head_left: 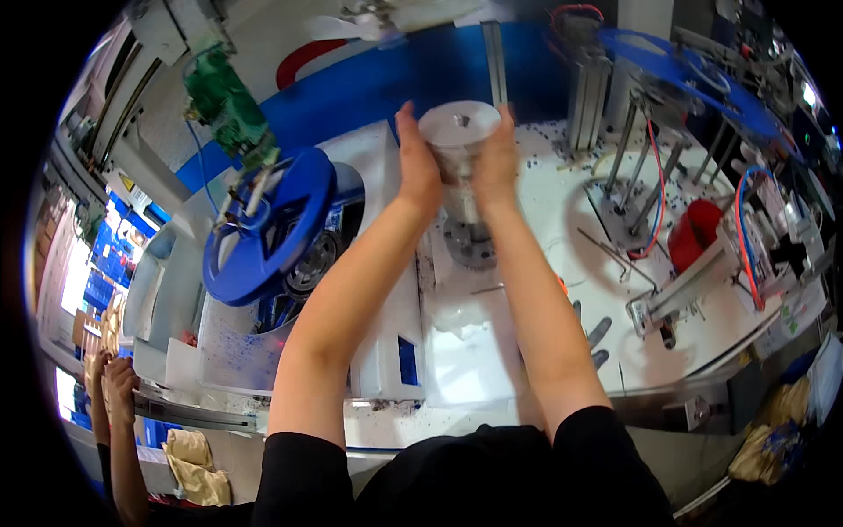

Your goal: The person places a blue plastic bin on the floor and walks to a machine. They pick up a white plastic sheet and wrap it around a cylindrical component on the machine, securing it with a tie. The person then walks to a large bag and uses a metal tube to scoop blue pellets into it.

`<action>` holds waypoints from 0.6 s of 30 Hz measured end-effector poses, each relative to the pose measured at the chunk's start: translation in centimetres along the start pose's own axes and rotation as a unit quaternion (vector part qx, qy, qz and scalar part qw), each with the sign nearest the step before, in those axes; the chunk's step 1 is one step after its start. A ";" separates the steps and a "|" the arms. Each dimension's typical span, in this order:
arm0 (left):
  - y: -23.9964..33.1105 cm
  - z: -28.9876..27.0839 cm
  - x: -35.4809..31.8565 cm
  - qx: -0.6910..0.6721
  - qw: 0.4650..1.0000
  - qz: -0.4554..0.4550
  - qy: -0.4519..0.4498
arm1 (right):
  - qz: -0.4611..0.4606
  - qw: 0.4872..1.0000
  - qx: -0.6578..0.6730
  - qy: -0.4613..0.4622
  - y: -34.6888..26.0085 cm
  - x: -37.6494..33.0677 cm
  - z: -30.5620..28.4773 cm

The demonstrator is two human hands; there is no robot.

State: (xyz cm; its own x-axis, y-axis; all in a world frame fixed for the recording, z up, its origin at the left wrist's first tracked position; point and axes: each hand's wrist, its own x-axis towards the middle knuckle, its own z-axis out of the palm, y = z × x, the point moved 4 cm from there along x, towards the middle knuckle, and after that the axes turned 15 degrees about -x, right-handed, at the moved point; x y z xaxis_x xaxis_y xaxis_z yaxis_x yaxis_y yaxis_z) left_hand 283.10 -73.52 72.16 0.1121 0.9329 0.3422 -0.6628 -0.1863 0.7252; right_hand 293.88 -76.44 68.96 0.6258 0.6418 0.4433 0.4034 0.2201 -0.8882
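Note:
Both my arms reach forward over a white work table (470,369). Between my hands stands a pale cylindrical piece (458,127) with a flat round white top and a small metal knob at its centre. Its exact kind I cannot make out. My left hand (420,167) presses against its left side, fingers pointing up. On the opposite side my right hand (497,167) curves round it, slightly blurred. Beneath the piece a clear or metallic round base (470,241) rests on the table.
A large blue wheel (270,227) sits in a white housing at left, under a green machine head (228,105). To the right are metal rods, hoses, a red cup-shaped part (695,235) and a blue ring (694,75). Small dark bits litter the table. Another person's hands (118,378) show far left.

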 end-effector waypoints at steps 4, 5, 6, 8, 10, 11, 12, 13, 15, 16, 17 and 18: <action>0.8 -1.8 1.4 0.061 0.995 -0.072 -0.039 | -0.091 0.995 -0.024 0.020 -0.6 -0.5 -1.4; 1.4 -2.2 1.1 0.125 0.991 -0.052 -0.016 | -0.064 0.996 -0.020 0.066 0.0 -1.4 -2.8; 1.9 -2.0 0.1 0.116 0.992 -0.051 0.013 | -0.045 0.992 -0.017 0.117 0.4 -1.6 -5.0; 4.1 -1.1 -2.8 0.105 0.991 -0.047 0.075 | -0.006 0.976 -0.003 0.217 1.4 -2.4 -9.1; 6.7 0.2 -5.5 0.094 0.994 -0.018 0.049 | 0.019 0.973 -0.185 0.134 2.6 -4.8 -12.3; 7.9 0.2 -6.1 0.101 0.994 0.035 0.009 | 0.059 0.963 -0.264 0.013 2.9 -6.0 -12.2; 9.0 0.2 -7.1 0.107 0.990 0.085 -0.030 | 0.099 0.929 -0.339 -0.106 3.4 -7.3 -11.8; 10.2 1.3 -8.6 -0.002 0.994 0.045 -0.100 | 0.036 0.904 -0.396 -0.158 4.4 -8.6 -10.7; 12.5 1.8 -11.2 -0.199 0.936 -0.015 -0.289 | -0.068 0.850 -0.469 -0.229 4.7 -11.8 -7.3; 13.6 2.0 -12.9 -0.195 0.932 -0.010 -0.306 | -0.108 0.829 -0.492 -0.244 4.0 -13.5 -5.4; 14.5 2.1 -14.7 -0.190 0.928 -0.004 -0.321 | -0.127 0.818 -0.499 -0.258 3.9 -14.9 -3.9; 16.0 4.4 -17.4 -0.094 0.969 0.008 -0.226 | -0.139 0.806 -0.511 -0.267 4.1 -15.7 -3.1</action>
State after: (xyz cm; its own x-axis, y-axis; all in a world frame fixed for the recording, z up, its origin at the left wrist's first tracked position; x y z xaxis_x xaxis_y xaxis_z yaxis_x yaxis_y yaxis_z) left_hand 273.82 -94.04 80.42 0.3862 0.6916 0.6104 -0.7853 -0.1006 0.6109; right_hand 287.74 -87.89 58.74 0.1507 0.9561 0.2512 0.9877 -0.1346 -0.0801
